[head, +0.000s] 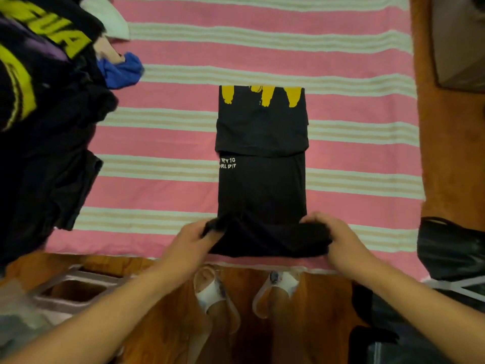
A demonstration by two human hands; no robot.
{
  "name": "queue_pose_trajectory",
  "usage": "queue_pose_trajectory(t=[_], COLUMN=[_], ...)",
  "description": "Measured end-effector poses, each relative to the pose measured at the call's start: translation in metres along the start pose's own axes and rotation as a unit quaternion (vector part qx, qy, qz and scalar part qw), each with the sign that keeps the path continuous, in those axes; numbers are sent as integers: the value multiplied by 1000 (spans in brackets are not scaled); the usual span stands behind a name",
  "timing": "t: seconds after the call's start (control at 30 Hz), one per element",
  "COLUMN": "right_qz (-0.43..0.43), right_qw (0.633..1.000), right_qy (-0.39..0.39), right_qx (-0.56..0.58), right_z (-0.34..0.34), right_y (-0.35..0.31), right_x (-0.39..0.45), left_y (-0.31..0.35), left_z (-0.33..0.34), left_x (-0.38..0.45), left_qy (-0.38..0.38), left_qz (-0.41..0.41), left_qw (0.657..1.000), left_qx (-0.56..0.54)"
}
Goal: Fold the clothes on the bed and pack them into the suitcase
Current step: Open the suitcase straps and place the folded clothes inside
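Both hands grasp the near end of one black T-shirt (262,179): the left hand (193,241) pinches its near-left corner, the right hand (338,239) its near-right corner, cloth bunched under the fingers. The shirt lies as a long narrow strip on the pink striped bedspread (170,143), running from 6 o'clock toward 12, its yellow print at the far end. It looks light, soft and floppy, so it should be lifted by both corners together to keep the edge straight. At 9 to 11 o'clock sits one heap of dark clothes (44,114), its pieces too tangled to count. The suitcase cannot be made out for certain.
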State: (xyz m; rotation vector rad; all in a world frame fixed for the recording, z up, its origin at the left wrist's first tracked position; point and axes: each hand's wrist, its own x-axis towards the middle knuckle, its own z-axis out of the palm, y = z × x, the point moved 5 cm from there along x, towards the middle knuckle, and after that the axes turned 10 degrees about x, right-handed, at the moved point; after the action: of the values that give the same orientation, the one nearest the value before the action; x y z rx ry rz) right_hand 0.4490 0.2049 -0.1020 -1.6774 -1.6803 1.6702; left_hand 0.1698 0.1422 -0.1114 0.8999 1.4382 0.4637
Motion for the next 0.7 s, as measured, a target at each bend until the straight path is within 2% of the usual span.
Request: queue_pose_trajectory(t=[0.07, 0.13, 0.2, 0.27, 0.4, 0.5, 0.6, 0.7], right_qz=[49, 127, 172, 175, 208, 239, 218, 153], right_qw=[995, 981, 969, 970, 970, 963, 954, 957], right_qy=[76, 127, 161, 161, 127, 111, 166, 222], right_qx=[37, 78, 73, 53, -12, 61, 118, 109], right_z=[-5, 0, 7, 13, 19, 23, 16, 7], right_y=[5, 21, 35, 38, 56, 67, 58, 38], right_x=[39, 68, 76, 66, 20, 0, 18, 41], left_y=[18, 16, -8, -29, -32, -29, -26, -21], left_z=[-4, 2, 11, 22, 43, 48, 31, 15], left_x=[31, 61, 74, 66, 24, 9, 28, 55], left_qy=[65, 96, 142, 163, 142, 94, 134, 183], left_qz=[-48, -117, -188, -228, -244, -259, -236, -204], left_qw=[991, 978, 970, 959, 959, 960, 962, 961], left_qx=[-109, -141, -56, 40, -13, -41, -38, -36])
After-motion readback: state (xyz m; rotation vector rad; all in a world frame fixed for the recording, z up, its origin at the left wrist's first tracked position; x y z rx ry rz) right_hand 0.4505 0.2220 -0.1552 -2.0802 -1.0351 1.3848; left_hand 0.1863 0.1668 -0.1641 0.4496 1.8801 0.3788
